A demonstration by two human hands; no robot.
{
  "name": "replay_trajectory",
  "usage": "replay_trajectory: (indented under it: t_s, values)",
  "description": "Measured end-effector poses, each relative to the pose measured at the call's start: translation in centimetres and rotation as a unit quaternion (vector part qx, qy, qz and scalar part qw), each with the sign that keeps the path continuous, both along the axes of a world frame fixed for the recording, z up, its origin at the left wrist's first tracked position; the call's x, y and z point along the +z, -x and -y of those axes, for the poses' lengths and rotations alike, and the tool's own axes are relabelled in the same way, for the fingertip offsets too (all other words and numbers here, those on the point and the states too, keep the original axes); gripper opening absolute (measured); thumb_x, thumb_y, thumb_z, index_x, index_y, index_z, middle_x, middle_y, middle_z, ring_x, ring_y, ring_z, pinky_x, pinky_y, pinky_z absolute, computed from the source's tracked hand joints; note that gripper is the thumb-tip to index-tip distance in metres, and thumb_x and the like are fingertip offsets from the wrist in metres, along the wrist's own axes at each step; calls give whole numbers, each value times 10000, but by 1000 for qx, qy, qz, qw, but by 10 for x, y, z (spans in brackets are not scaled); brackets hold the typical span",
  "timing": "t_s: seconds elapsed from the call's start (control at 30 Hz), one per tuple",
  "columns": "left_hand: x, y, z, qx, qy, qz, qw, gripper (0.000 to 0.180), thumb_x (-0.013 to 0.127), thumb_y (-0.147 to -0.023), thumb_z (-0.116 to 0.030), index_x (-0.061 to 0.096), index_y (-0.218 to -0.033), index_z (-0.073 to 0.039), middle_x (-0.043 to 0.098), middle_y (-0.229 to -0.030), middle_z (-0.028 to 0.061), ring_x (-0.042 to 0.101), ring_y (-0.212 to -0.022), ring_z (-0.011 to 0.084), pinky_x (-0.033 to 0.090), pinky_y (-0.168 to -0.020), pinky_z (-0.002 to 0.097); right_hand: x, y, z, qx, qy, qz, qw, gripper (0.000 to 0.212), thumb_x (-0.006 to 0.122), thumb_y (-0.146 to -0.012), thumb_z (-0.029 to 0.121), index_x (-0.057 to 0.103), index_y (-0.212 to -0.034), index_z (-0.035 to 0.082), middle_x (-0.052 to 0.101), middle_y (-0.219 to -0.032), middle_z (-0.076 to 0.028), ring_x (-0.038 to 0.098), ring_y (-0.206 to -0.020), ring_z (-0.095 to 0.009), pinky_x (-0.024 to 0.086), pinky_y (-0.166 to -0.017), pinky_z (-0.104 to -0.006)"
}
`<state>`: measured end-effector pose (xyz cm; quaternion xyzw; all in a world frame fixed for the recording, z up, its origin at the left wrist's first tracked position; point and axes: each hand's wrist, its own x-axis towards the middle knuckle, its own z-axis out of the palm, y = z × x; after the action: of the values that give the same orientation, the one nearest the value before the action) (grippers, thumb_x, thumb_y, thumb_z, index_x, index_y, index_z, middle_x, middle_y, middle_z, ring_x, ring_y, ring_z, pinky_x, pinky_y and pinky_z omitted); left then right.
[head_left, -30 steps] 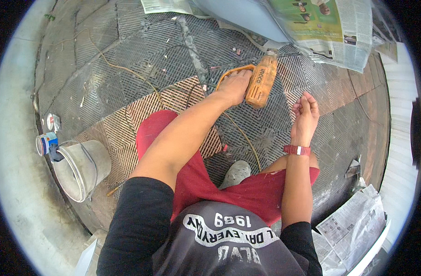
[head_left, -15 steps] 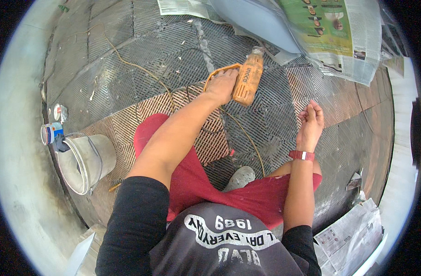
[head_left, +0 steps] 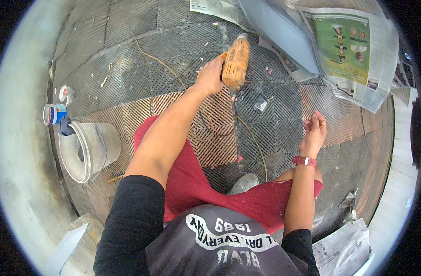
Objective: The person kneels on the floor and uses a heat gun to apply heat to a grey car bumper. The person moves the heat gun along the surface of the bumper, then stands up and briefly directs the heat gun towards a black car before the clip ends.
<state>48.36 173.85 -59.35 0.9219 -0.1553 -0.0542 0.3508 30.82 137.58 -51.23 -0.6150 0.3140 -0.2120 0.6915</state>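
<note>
My left hand [head_left: 210,78] reaches out ahead and is closed round the handle of a worn orange heat gun [head_left: 236,64]. The tool's narrow grey nozzle points away from me, above the ribbed mat. Out to the right, my right hand [head_left: 314,131], with a red watch on its wrist, has its fingers curled together near the thumb. Whatever those fingers may hold is too small to make out. Ahead of that hand lie a smooth grey-blue panel [head_left: 281,34] and newspaper sheets [head_left: 378,69].
At the left stands a white bucket [head_left: 102,149] with a dark cloth on its rim, beside a blue can [head_left: 54,113]. A yellowish cord [head_left: 252,138] winds over the mat. A small clear packet [head_left: 262,103] lies ahead. More newspaper [head_left: 344,248] is near my right elbow.
The heat gun in my left hand has moved forward and a little left, uncovering the small packet on the mat. My right hand has barely moved. The whole view has shifted slightly.
</note>
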Motion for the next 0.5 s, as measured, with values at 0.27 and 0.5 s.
replay_trajectory:
  t_s: [0.27, 0.5]
  values:
    - [26, -19, -18, 112, 217, -34, 969, 535, 752, -915, -122, 577, -1408, -9, 668, -1383, 253, 606, -1347, 421, 477, -1124, 474, -3, -6, -8, 9, 18, -9, 1000, 154, 655, -1051, 84, 679, -1201, 59, 644, -936, 1, 597, -775, -92, 505, -713, -247]
    - [34, -50, -43, 173, 366, -87, 910, 547, 718, -991, -190, 550, -1483, -19, 671, -1416, 137, 609, -1326, 268, 443, -1129, 404, -9, -8, -10, 27, 18, 0, 999, 132, 648, -1062, 79, 673, -1190, 56, 654, -921, -9, 613, -764, -98, 530, -697, -249]
